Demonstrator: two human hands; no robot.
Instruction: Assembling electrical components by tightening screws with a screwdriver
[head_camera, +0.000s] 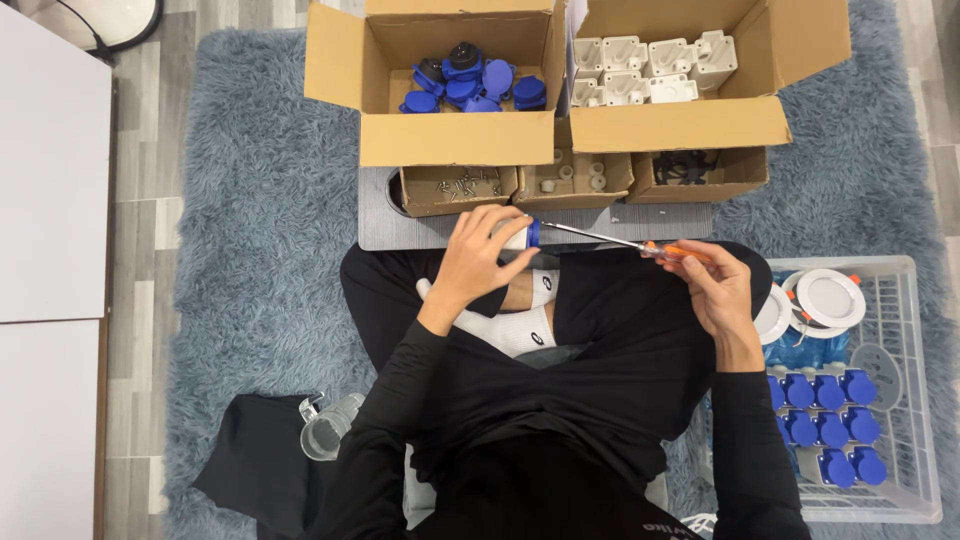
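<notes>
L hand (480, 255) fingers curled shut round small blue-white socket part (524, 234). R hand (715, 285) fingertips pinch orange screwdriver (640, 245) handle; shaft tip runs to part, just past L fingertips. Part prob. light, rigid plastic, smooth; grip by body sides.

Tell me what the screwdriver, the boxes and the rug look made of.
Screwdriver: shiny thin shaft, likely metal; translucent orange handle, likely plastic. Boxes: plain brown corrugated cardboard, matte, with folded flaps. Rug: grey-blue long shaggy pile, probably synthetic fibre.
</notes>
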